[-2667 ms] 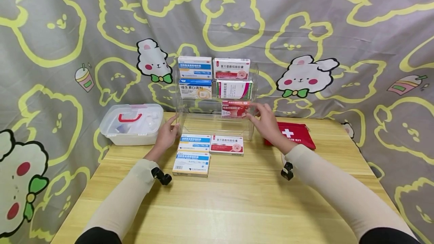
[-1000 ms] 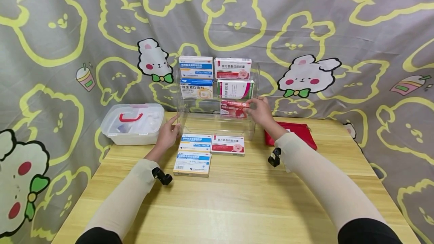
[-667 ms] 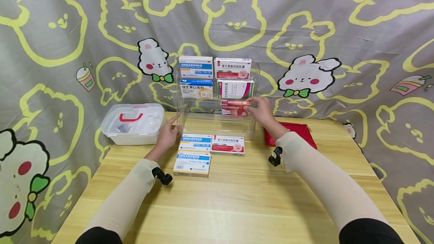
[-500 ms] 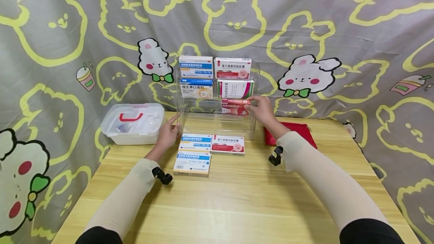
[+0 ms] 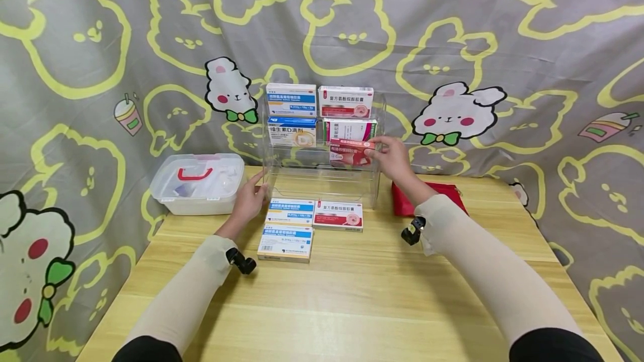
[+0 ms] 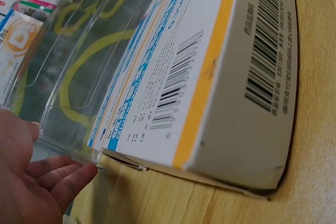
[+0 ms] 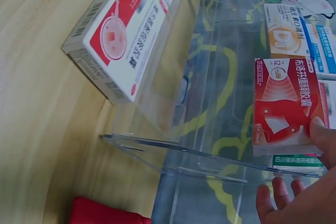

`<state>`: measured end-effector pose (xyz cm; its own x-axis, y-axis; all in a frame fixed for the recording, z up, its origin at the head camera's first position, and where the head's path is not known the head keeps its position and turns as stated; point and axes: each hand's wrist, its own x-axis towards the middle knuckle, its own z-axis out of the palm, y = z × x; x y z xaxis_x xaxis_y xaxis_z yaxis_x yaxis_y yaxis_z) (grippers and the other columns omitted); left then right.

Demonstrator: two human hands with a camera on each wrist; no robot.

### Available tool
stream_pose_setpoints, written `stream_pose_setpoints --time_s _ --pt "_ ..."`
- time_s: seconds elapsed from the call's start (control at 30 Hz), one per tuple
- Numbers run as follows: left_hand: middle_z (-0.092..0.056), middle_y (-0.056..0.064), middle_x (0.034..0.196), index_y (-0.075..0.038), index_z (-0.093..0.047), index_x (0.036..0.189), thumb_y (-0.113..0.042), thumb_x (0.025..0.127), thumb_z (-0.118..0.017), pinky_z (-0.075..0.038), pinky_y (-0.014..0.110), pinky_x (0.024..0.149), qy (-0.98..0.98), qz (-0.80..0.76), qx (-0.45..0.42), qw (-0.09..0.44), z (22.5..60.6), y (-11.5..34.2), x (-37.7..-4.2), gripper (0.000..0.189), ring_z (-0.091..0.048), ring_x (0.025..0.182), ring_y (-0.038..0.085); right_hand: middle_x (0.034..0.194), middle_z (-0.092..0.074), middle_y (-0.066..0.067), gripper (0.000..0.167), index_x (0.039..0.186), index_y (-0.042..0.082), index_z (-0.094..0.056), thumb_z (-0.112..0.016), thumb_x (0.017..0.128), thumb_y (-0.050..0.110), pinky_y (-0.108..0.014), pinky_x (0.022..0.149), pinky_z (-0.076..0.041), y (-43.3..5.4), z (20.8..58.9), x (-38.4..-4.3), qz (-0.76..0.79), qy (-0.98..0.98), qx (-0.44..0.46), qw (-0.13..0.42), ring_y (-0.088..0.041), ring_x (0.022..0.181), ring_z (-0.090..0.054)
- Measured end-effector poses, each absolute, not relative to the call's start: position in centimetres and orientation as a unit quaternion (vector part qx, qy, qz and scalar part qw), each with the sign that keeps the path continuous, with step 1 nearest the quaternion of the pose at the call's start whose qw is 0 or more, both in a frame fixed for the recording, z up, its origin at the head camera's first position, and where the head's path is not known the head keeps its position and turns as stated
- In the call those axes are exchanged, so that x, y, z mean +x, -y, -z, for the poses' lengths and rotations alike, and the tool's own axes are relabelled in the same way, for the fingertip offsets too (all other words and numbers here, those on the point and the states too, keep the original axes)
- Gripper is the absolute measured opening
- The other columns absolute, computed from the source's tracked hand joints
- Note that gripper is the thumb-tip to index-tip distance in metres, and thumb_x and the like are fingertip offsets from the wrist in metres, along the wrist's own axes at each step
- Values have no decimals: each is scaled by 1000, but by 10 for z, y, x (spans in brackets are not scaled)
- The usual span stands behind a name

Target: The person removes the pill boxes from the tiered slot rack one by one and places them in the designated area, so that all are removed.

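Your right hand (image 5: 394, 160) pinches the red box (image 5: 347, 153) by its right end, before the right half of the clear rack (image 5: 322, 172). Your left hand (image 5: 249, 200) grips the rack's left edge. Four cartons (image 5: 292, 132) fill the upper tiers; three flat cartons (image 5: 285, 243) lie on the tabletop (image 5: 352, 306), a plastic case (image 5: 196, 204) toward its far left corner, a red pouch (image 5: 402, 203) far right.
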<state>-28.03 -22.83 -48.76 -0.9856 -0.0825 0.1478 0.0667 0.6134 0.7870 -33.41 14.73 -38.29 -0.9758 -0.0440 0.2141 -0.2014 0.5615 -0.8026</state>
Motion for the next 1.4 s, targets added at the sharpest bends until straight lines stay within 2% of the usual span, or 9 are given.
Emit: stream_pose_setpoints --time_s 0.13,0.3,0.57,0.9,1.17,1.27,1.4 --pt "-68 25 123 -21 -40 161 -18 111 -50 -52 34 70 892 443 4 83 487 228 -279 51 -69 87 31 146 -49 -20 30 126 8 -72 -75 97 20 -48 89 -54 -148 377 -330 -473 875 67 85 -39 124 -57" --pt "-69 27 119 -19 -40 161 -16 111 -50 -52 32 69 892 444 0 87 487 228 -279 51 -69 86 32 142 -51 -19 31 127 9 -72 -75 97 19 -49 91 -57 -149 370 -327 -483 868 58 96 -40 124 -61" --pt "-68 25 124 -21 -40 161 -17 111 -50 -55 36 74 892 444 5 84 488 229 -280 51 -69 91 32 147 -49 -14 35 130 9 -71 -74 98 23 -50 94 -56 -152 360 -318 -493 863 54 95 -37 126 -59" --pt "-65 25 132 -20 -41 160 -17 111 -51 -58 38 75 890 448 -4 86 490 231 -282 51 -71 94 34 120 -68 -13 35 132 12 -69 -70 100 27 -36 80 -52 -154 362 -290 -493 863 90 57 -28 108 -63" --pt "-66 25 131 -20 -41 160 -17 110 -51 -57 38 73 888 451 -5 88 488 230 -282 51 -71 94 34 116 -70 -12 36 132 13 -68 -72 99 26 -43 85 -55 -161 379 -268 -481 870 110 29 -30 103 -67" --pt "-66 24 131 -21 -41 160 -17 110 -52 -57 36 73 888 451 -2 86 489 230 -282 51 -71 94 33 116 -68 -12 33 130 13 -68 -72 99 26 -43 81 -56 -162 390 -260 -482 868 117 16 -32 98 -67" --pt "-66 26 130 -19 -41 160 -16 110 -51 -55 34 71 888 451 -6 87 489 230 -282 51 -71 93 34 113 -68 -13 28 124 11 -68 -71 99 22 -37 72 -56 -163 406 -249 -482 867 130 2 -33 91 -70"
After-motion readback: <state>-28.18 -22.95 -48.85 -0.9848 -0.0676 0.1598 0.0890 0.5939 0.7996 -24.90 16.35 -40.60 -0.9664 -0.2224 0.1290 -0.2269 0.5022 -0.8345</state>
